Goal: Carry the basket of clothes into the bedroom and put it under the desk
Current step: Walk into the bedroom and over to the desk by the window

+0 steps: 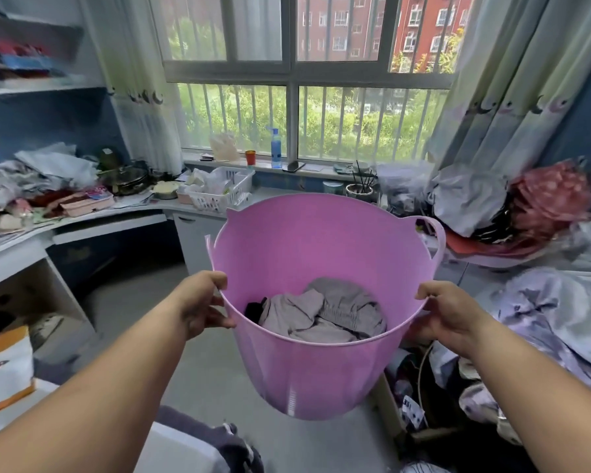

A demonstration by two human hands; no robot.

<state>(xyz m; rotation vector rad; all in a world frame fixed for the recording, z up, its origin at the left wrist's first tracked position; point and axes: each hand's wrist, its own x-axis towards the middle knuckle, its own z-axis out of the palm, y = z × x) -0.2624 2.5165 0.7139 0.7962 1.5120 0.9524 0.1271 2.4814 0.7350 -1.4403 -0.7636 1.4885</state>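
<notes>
Left hand (202, 302) and right hand (447, 312) grip the pink basket (321, 377) rim, apparently clear of the floor

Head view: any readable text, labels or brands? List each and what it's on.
None can be read.
Orange and white bag: printed graphic and characters, cut off and blurred.
Blue bottle on the windowsill: label too small.
Small tag in the clutter by the right hand: dark marks, illegible.
Pink basket: no print visible.
</notes>
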